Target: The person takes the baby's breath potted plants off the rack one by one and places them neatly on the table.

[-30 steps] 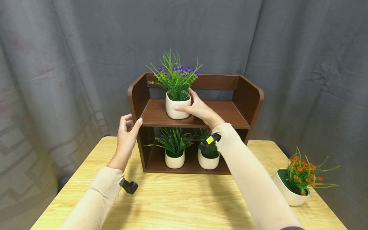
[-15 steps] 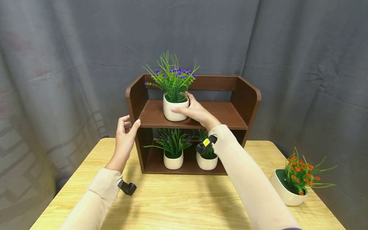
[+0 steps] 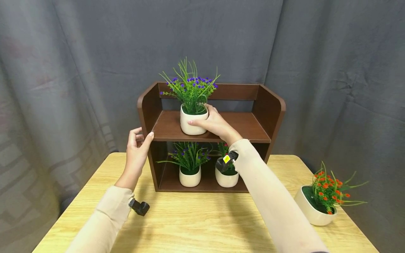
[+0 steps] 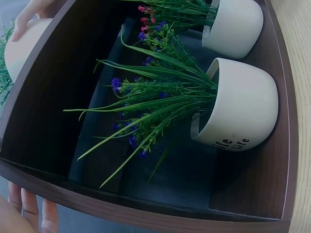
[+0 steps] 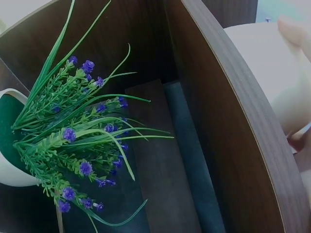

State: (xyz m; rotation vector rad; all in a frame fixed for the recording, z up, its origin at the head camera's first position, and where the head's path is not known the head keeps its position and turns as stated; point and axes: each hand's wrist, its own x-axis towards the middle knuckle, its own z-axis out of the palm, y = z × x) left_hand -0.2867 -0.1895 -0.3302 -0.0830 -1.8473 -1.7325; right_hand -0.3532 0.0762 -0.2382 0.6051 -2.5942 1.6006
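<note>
On the upper board of a dark brown two-tier shelf (image 3: 238,128) stands a white pot (image 3: 188,127) of green grass and purple flowers. My right hand (image 3: 218,125) grips this pot from its right side, thumb across the front and fingers behind. The right wrist view shows the pot (image 5: 265,63) at its right edge with part of the hand. My left hand (image 3: 136,151) holds the shelf's left side panel, thumb on the front edge and fingers round the outside. Some of those fingers (image 4: 30,208) appear beyond the panel in the left wrist view.
In the lower tier stand a purple-flowered potted plant (image 3: 190,178) and a red-flowered one (image 3: 226,180), partly hidden by my right wrist camera. An orange-flowered potted plant (image 3: 316,212) stands at the right of the wooden table (image 3: 190,221). Grey curtains (image 3: 221,38) hang behind.
The scene has shifted slightly left and down in the head view. Both hands keep their hold, and the pot stays at about the same place on the upper board.
</note>
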